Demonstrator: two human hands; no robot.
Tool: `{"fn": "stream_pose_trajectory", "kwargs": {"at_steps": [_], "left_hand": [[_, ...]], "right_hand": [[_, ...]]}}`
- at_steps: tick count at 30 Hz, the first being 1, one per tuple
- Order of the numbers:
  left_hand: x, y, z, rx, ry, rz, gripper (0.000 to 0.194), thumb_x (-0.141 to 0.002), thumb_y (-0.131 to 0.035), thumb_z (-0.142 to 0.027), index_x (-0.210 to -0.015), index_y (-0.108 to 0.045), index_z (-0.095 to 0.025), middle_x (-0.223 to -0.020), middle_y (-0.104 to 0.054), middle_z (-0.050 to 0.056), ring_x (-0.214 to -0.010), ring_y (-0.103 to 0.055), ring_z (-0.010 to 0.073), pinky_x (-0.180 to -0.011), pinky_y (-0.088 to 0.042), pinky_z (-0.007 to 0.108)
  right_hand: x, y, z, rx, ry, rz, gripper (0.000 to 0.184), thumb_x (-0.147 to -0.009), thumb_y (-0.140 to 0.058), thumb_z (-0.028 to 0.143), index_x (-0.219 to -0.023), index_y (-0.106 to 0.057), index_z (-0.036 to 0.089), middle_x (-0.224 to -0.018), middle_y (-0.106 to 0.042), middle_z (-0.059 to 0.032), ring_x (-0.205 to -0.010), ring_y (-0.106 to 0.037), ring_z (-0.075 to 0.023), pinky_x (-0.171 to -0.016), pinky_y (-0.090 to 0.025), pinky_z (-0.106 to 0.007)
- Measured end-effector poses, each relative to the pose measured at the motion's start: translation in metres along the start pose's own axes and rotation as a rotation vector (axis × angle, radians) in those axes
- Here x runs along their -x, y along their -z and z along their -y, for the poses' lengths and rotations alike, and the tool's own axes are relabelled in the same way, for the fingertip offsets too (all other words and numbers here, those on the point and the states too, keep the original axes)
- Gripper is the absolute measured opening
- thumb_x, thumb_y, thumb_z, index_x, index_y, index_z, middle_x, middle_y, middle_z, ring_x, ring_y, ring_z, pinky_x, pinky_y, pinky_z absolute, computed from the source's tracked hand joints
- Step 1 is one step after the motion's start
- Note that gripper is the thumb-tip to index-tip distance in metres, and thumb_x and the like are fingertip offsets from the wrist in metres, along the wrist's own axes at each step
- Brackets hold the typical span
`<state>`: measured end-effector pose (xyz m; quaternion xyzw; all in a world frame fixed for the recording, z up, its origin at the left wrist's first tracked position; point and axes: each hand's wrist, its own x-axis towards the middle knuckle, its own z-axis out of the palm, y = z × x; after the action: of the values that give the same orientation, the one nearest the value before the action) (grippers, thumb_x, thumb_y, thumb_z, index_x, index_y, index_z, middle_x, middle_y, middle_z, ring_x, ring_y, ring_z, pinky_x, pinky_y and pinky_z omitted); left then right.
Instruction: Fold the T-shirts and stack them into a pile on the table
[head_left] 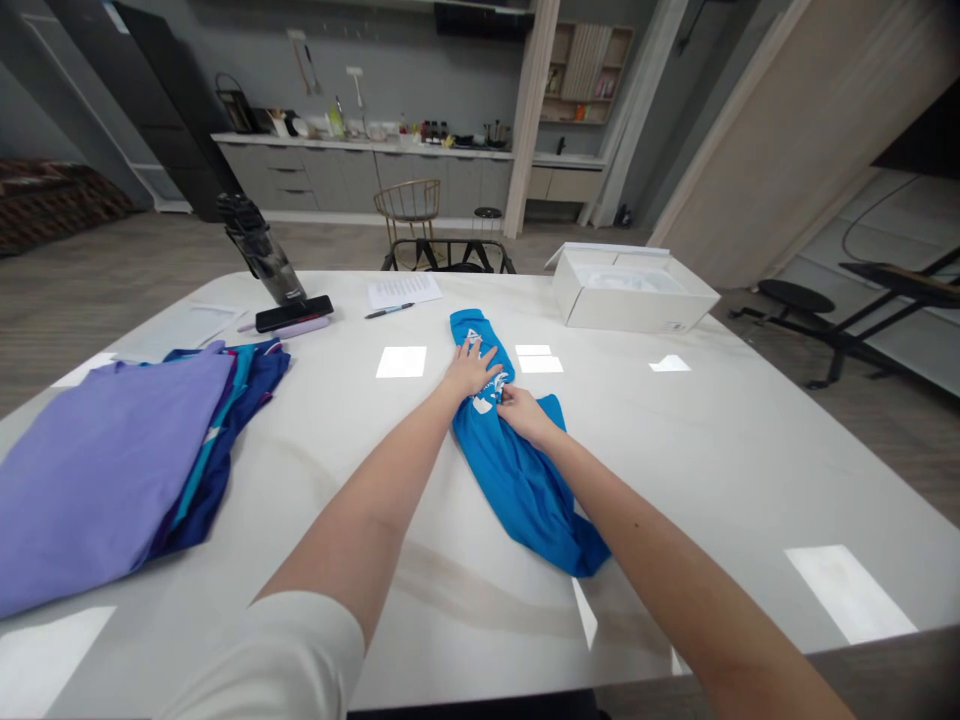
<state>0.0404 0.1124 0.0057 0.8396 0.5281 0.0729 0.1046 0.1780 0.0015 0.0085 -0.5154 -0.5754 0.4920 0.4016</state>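
Note:
A bright blue garment with white print lies gathered into a long narrow shape on the white table, in the middle of the head view. My left hand rests flat on its upper part, fingers spread over the print. At the garment's right edge, my right hand is closed on the fabric, with its fingertips pinching the cloth just below my left hand. Some of the print is hidden under my fingers.
Folded clothes, lilac on top, are stacked at the left. Behind them are a phone and an upright vacuum cleaner. A pen and a printed sheet lie toward the far edge. A white box stands at the far right.

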Motion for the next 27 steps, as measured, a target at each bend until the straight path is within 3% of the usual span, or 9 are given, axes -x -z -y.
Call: {"fn": "stream_pose_trajectory", "kwargs": {"at_steps": [6, 11, 14, 18, 21, 24, 27], "left_hand": [[-0.033, -0.008, 0.011, -0.086, -0.096, -0.040, 0.064, -0.105, -0.037, -0.056, -0.163, -0.036, -0.028, -0.171, -0.026, 0.011, -0.159, -0.017, 0.0375, -0.127, -0.014, 0.056], [-0.032, -0.013, 0.010, -0.120, -0.096, -0.164, 0.059, -0.105, -0.038, -0.055, -0.157, -0.046, -0.029, -0.167, -0.037, 0.010, -0.156, -0.026, 0.0361, -0.126, -0.011, 0.057], [-0.021, -0.008, 0.001, -0.130, -0.080, -0.256, 0.056, -0.105, -0.039, -0.053, -0.149, -0.056, -0.023, -0.158, -0.048, 0.014, -0.151, -0.034, 0.0347, -0.126, -0.010, 0.057], [-0.006, 0.005, -0.014, -0.150, -0.115, -0.295, 0.042, -0.105, -0.046, -0.040, -0.125, -0.069, -0.012, -0.137, -0.061, 0.021, -0.135, -0.047, 0.0350, -0.120, -0.022, 0.053], [0.010, 0.012, -0.026, -0.120, -0.063, -0.286, 0.037, -0.106, -0.043, -0.034, -0.120, -0.069, -0.013, -0.129, -0.063, 0.020, -0.125, -0.053, 0.0327, -0.107, -0.037, 0.046], [0.036, 0.017, -0.043, -0.061, -0.009, -0.310, 0.039, -0.107, -0.038, -0.038, -0.123, -0.067, -0.016, -0.126, -0.064, 0.016, -0.121, -0.055, 0.0303, -0.101, -0.040, 0.043], [0.073, 0.020, -0.064, -0.068, -0.097, -0.282, 0.042, -0.102, -0.050, -0.048, -0.130, -0.064, -0.020, -0.132, -0.062, 0.015, -0.124, -0.054, 0.0322, -0.104, -0.040, 0.046]], "right_hand": [[-0.016, -0.003, -0.003, -0.124, 0.006, 0.000, 0.032, -0.074, -0.072, 0.028, -0.105, -0.065, 0.022, -0.091, -0.075, -0.0012, -0.080, -0.068, -0.0203, -0.078, -0.057, -0.034], [-0.003, -0.002, -0.001, -0.174, -0.042, -0.018, 0.036, -0.075, -0.069, 0.026, -0.111, -0.065, 0.023, -0.102, -0.071, -0.0026, -0.083, -0.067, -0.0189, -0.076, -0.055, -0.031], [0.032, 0.002, -0.003, -0.113, -0.091, -0.195, 0.048, -0.072, -0.073, 0.028, -0.119, -0.062, 0.024, -0.110, -0.064, -0.0031, -0.078, -0.062, -0.0149, -0.071, -0.053, -0.029], [0.093, -0.003, 0.000, -0.106, -0.149, -0.316, 0.044, -0.072, -0.077, 0.036, -0.110, -0.061, 0.022, -0.097, -0.056, 0.0002, -0.076, -0.056, -0.0143, -0.073, -0.050, -0.031], [0.126, -0.013, 0.011, -0.198, -0.217, -0.282, 0.044, -0.069, -0.079, 0.035, -0.108, -0.061, 0.023, -0.094, -0.055, 0.0011, -0.081, -0.056, -0.0153, -0.076, -0.048, -0.031], [0.142, -0.025, 0.023, -0.311, -0.270, -0.219, 0.043, -0.066, -0.077, 0.027, -0.106, -0.062, 0.024, -0.095, -0.056, 0.0016, -0.082, -0.056, -0.0146, -0.074, -0.045, -0.028], [0.148, -0.033, 0.031, -0.421, -0.261, -0.083, 0.031, -0.063, -0.069, 0.018, -0.092, -0.060, 0.024, -0.092, -0.059, 0.0023, -0.083, -0.056, -0.0146, -0.071, -0.042, -0.026]]}}
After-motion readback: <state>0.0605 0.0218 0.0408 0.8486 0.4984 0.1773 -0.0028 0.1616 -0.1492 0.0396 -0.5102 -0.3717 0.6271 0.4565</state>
